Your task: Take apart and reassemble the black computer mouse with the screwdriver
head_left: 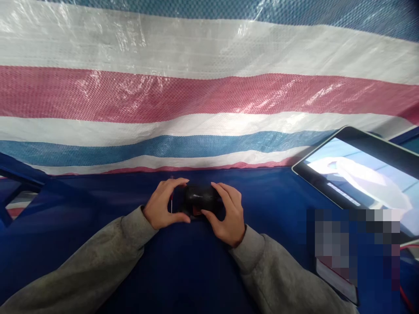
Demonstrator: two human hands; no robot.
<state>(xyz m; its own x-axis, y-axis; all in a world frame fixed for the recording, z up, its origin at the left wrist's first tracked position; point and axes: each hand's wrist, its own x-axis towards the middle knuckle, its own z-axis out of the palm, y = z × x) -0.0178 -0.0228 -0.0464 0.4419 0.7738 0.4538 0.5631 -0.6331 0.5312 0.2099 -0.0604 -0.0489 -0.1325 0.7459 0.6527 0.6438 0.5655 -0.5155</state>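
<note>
Left hand (163, 204) and right hand (228, 213) clasp a black rounded object (200, 197) from either end, over the blue surface (183, 270) (thin red-tipped rod (171, 201) by the left fingers).

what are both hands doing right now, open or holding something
left hand: closed, holding the left end of a black rounded object
right hand: closed, holding its right end

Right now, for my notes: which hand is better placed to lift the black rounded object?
Probably your right hand: its fingers curve over the black rounded object with nothing else showing. Your left hand also touches it, but a thin upright rod sits beside its fingers.
</note>
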